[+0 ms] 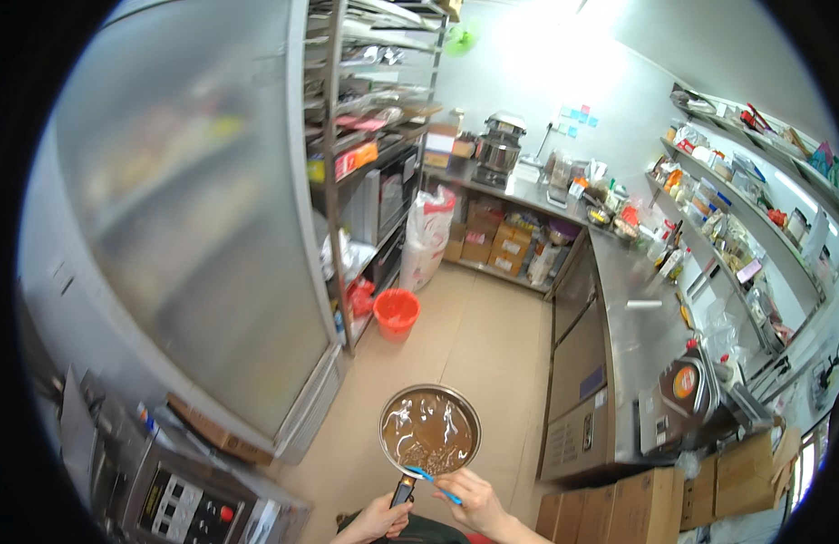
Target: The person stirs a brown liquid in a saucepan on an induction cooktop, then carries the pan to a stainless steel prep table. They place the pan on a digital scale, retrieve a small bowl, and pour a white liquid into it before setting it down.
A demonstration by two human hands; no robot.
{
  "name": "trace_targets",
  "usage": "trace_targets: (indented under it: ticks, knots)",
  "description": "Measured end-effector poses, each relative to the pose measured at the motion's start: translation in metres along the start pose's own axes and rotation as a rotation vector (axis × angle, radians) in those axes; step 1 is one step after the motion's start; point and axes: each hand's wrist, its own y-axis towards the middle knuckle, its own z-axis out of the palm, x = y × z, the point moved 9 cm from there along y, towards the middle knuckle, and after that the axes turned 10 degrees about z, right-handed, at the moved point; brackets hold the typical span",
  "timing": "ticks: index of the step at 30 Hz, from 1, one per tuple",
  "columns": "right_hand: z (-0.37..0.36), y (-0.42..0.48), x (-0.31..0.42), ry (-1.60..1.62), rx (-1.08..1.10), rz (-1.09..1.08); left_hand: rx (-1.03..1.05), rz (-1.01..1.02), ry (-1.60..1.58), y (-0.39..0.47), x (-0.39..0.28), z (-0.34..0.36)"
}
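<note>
Brown liquid with glossy highlights and small bubbles near its lower edge fills much of a round metal saucepan [478,445]. Its black handle [403,491] points toward me, and my left hand [380,518] is wrapped around it. My right hand [472,500] grips a blue utensil [449,496], perhaps a spatula. The utensil's tip rests at the near rim, beside the handle joint; whether it dips into the liquid I cannot tell. The pan is held up above the tiled floor, in front of my body.
A glass-doored refrigerator [208,224] stands at left, beside a tray rack [332,204]. A red bucket [397,313] and a white sack [426,238] sit on the floor. Steel counter [623,340] runs along the right, with cardboard boxes [616,506] below. A control panel [188,506] is at lower left.
</note>
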Motion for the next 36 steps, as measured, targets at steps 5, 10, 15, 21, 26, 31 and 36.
trace_targets:
  ticks: [5, 10, 15, 21, 26, 31, 36]
  knots:
    - [-0.017, 0.130, -0.109, -0.068, -0.066, -0.040, 0.064, -0.025, 0.030, 0.152, -0.050, 0.001]
    - [-0.078, 0.250, -0.239, -0.176, -0.143, -0.016, 0.102, -0.044, 0.047, 0.304, -0.086, 0.009]
    - [-0.155, 0.338, -0.355, -0.229, -0.139, 0.049, 0.078, -0.036, 0.036, 0.449, -0.118, 0.022]
    - [-0.211, 0.416, -0.455, -0.167, -0.035, 0.103, 0.046, -0.037, 0.004, 0.608, -0.160, 0.040]
    - [-0.220, 0.504, -0.513, -0.085, -0.026, 0.011, 0.054, -0.044, 0.000, 0.738, -0.191, 0.046]
    - [-0.242, 0.612, -0.612, -0.148, -0.082, -0.035, 0.093, -0.076, 0.014, 0.869, -0.217, 0.045]
    - [-0.315, 0.712, -0.715, -0.256, -0.161, 0.050, 0.177, -0.094, 0.047, 1.006, -0.258, 0.059]
